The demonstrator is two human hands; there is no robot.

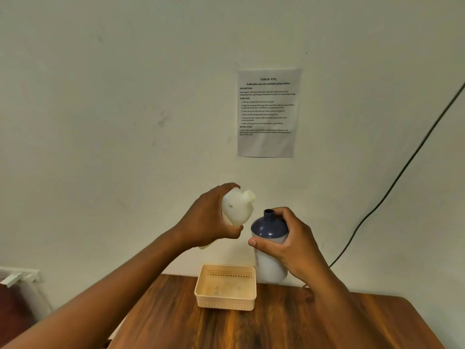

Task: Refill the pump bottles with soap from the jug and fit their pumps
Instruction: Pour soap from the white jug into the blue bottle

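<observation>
The pour is being set up, by the look of it. The white jug (237, 207) is gripped in the left hand (208, 217) and held up in the air, tilted, with its open spout aimed to the right and slightly upward. Just beside it and a little lower, the pump bottle (270, 248) is grasped in the right hand (289, 244), fingers curled round its body below the dark blue shoulder. Its neck is open and upright; no pump is seen on it, and none is in view. Spout and neck are near one another but not yet lined up, and no soap is seen running. The next move, as judged from here, calls for the spout to be brought over the open neck and the jug tipped further, slowly, with the bottle kept steady. Both items are held above the counter (276, 323), behind the beige basket (226, 302).
</observation>
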